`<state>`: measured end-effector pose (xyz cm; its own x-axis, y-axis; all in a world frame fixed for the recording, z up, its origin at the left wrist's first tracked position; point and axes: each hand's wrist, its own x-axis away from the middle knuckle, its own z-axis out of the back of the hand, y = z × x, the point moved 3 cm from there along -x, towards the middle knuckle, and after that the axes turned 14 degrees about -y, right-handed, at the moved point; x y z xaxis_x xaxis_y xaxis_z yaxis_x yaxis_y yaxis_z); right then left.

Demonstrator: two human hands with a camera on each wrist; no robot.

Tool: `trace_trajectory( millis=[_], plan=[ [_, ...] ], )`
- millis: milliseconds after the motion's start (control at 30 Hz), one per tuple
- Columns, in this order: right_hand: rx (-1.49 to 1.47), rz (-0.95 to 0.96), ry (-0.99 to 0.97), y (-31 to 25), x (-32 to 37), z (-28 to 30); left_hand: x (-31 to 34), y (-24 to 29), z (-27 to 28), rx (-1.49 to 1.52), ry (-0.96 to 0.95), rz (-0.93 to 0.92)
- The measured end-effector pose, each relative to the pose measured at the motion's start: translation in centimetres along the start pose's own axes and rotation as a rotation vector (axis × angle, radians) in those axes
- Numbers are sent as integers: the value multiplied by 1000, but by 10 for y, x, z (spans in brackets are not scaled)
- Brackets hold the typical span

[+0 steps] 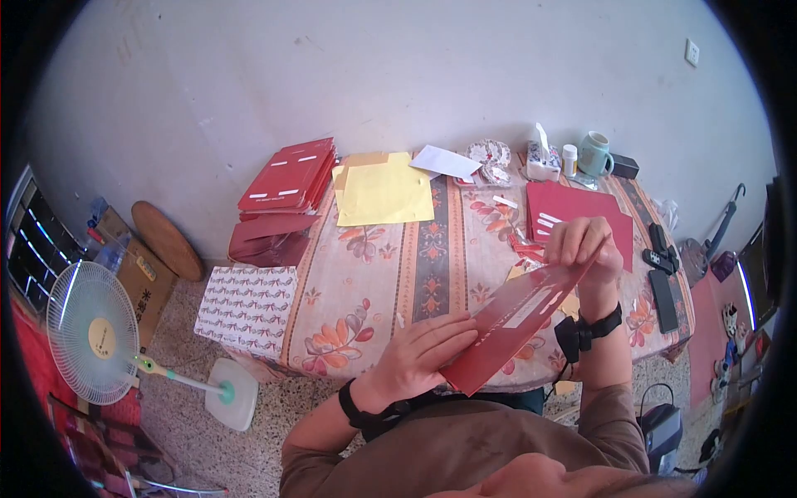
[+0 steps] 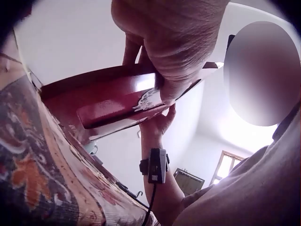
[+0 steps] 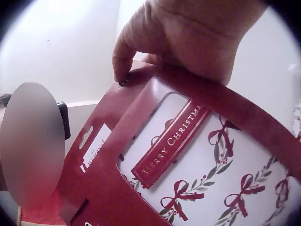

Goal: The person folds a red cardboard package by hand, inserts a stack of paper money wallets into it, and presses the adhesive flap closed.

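Held up over the table's near edge is a red cardboard gift packet (image 1: pixel 515 324) with a white label. In the right wrist view its window shows white paper with bows and leafy sprigs, and a red "Merry Christmas" tag (image 3: pixel 171 148). My left hand (image 1: pixel 423 353) grips its lower left end, the thumb on one face and fingers behind, as the left wrist view shows. At the upper right end my right hand (image 1: pixel 584 249) pinches the packet's edge with bent fingers. Red card sheets (image 1: pixel 581 206) with white labels lie beyond the right hand.
A stack of red packets (image 1: pixel 286 176) stands at the back left, above a bow-patterned box (image 1: pixel 247 300). Yellow paper (image 1: pixel 384 191) and a white envelope (image 1: pixel 446 160) lie mid-back. A tissue box (image 1: pixel 544 166), mug (image 1: pixel 594 154) and black remotes (image 1: pixel 662 299) are on the right.
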<state>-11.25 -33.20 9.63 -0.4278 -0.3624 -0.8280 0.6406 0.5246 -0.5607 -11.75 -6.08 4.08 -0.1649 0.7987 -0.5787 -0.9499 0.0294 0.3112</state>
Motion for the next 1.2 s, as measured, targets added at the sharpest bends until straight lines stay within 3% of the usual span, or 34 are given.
trace_trajectory(
  millis=[167,233,267,333,367,400,467,633,700,833,933,1067,1200],
  plan=[
    [-18,-32,-43,0,2,0,2,-4,-3,140,71,17],
    [64,-115,5,1,1,-4,7,-12,-4,308,84,258],
    [65,-110,10,-3,1,-8,8,-13,-2,307,77,257],
    [339,-399,229,-9,3,-12,9,-23,4,342,138,409],
    [280,-505,232,-11,5,-10,9,-28,4,470,143,404],
    [280,-496,247,-13,6,-10,6,-30,7,469,125,401],
    [398,-613,321,-12,7,-11,1,-38,9,772,126,457],
    [324,-668,437,-8,10,-11,-19,-57,10,918,27,388],
    [401,-671,415,-8,10,-14,-30,-61,12,1087,337,324],
    [434,-658,335,-4,7,-15,-42,-65,21,1154,512,325],
    [451,-678,361,4,7,-14,-44,-71,23,986,500,387],
    [394,-734,414,14,12,-3,-51,-77,21,1021,522,449],
    [309,-644,434,18,10,1,-56,-99,21,987,467,499]
  ],
)
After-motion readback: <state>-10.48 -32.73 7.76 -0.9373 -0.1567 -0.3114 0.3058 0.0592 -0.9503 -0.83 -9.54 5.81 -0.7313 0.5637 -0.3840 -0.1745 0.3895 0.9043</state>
